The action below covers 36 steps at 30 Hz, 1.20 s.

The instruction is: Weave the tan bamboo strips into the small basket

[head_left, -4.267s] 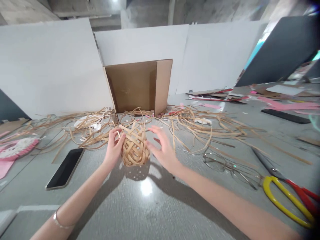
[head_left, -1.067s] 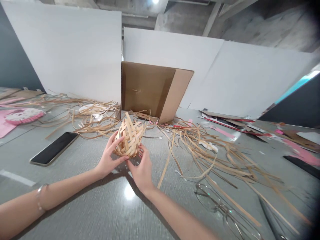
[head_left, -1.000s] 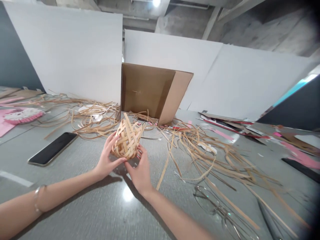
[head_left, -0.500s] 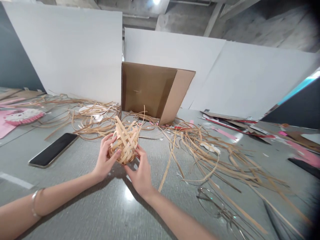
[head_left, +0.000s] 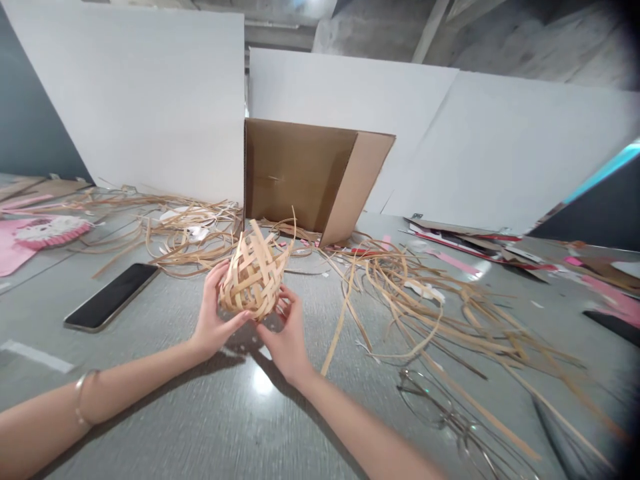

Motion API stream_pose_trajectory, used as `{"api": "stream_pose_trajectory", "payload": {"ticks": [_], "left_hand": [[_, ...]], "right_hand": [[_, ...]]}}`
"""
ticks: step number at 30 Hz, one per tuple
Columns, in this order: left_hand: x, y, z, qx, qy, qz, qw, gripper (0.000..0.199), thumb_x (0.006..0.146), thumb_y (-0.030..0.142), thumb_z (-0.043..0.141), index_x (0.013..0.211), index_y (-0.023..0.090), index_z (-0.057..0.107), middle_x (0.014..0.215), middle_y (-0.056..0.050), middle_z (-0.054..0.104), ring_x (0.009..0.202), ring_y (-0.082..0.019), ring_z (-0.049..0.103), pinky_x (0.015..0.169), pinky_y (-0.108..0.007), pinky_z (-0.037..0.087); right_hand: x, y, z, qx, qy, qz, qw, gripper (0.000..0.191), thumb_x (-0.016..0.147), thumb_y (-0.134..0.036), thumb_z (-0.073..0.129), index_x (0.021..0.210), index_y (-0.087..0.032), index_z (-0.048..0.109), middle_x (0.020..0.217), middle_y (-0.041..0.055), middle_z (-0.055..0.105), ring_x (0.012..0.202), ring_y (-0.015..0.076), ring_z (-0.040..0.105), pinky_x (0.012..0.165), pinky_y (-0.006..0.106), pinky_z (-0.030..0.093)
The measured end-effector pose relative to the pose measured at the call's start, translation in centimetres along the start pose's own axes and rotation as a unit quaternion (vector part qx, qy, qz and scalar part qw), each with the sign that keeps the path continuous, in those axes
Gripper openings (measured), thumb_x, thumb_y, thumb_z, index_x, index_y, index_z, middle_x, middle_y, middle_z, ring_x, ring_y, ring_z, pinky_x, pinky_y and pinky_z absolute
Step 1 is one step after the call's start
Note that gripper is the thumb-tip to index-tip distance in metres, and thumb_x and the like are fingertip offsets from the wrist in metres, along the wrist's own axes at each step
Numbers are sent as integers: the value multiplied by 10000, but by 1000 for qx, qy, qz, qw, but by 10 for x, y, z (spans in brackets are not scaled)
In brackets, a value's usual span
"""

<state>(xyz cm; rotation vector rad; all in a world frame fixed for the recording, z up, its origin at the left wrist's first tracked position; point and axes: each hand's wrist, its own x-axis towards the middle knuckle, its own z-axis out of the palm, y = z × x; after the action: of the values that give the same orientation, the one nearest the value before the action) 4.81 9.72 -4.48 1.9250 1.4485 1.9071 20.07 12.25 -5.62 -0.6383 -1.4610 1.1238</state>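
A small woven basket (head_left: 254, 277) of pale flat strips, with loose strip ends poking up at the top, is held just above the grey table (head_left: 200, 427). My left hand (head_left: 215, 320) wraps its left side, the thumb lying along the lower front edge. On the basket's lower right, my right hand (head_left: 286, 333) grips with fingers behind and thumb near the bottom. The fingertips behind the weave are partly hidden. A silver bangle (head_left: 83, 398) is on my left wrist.
A phone (head_left: 113, 297) lies to the left, eyeglasses (head_left: 443, 413) to the right front. Loose strips (head_left: 400, 300) are heaped on the right, more strips (head_left: 190, 247) on the left. An open cardboard box (head_left: 300, 177) stands behind, against white panels (head_left: 350, 87).
The basket has turned and tipped in my hands, showing another side of the weave. My left thumb has slid right along the lower edge. The view has shifted slightly.
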Motion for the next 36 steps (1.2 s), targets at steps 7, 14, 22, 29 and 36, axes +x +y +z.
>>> {"api": "stream_pose_trajectory", "payload": {"ticks": [7, 14, 22, 29, 36], "left_hand": [[-2, -3, 5, -19, -66, -108, 992, 825, 740, 408, 707, 1429, 277, 272, 1467, -134, 370, 1356, -312, 384, 1123, -523, 313], [0, 2, 2, 49, -63, -86, 993, 902, 694, 441, 741, 1443, 272, 269, 1421, -132, 416, 1321, -335, 411, 1088, -557, 343], [-2, -8, -1, -18, -31, -27, 999, 579, 827, 367, 611, 1360, 275, 404, 1417, -110, 397, 1372, -298, 340, 1137, -511, 288], [-5, -6, 2, -14, -56, -56, 997, 463, 741, 261, 715, 1155, 241, 509, 1356, -116, 445, 1326, -292, 403, 1104, -507, 341], [-1, 4, 2, -132, -14, -36, 990, 270, 858, 331, 570, 1114, 278, 503, 1401, -70, 411, 1351, -259, 373, 1110, -506, 321]], "right_hand": [[5, 5, 0, 13, 18, 49, 999, 548, 637, -214, 737, 1064, -263, 397, 1222, 92, 575, 1098, 205, 613, 928, 394, 523], [9, 2, -2, 66, -57, 50, 995, 970, 634, -378, 773, 1430, -291, 226, 1387, 128, 500, 1186, 251, 578, 925, 444, 534], [14, -1, -9, 128, -96, 48, 986, 747, 780, -495, 644, 1424, -290, 323, 1446, 83, 467, 1276, 235, 507, 1037, 467, 432], [17, -6, -9, 197, -36, 100, 975, 717, 785, -442, 673, 1402, -261, 356, 1456, 85, 455, 1312, 227, 462, 1109, 423, 351], [11, -9, -5, 204, -76, 88, 972, 644, 783, -427, 684, 1347, -294, 404, 1404, 78, 506, 1280, 228, 492, 1105, 464, 352]]}}
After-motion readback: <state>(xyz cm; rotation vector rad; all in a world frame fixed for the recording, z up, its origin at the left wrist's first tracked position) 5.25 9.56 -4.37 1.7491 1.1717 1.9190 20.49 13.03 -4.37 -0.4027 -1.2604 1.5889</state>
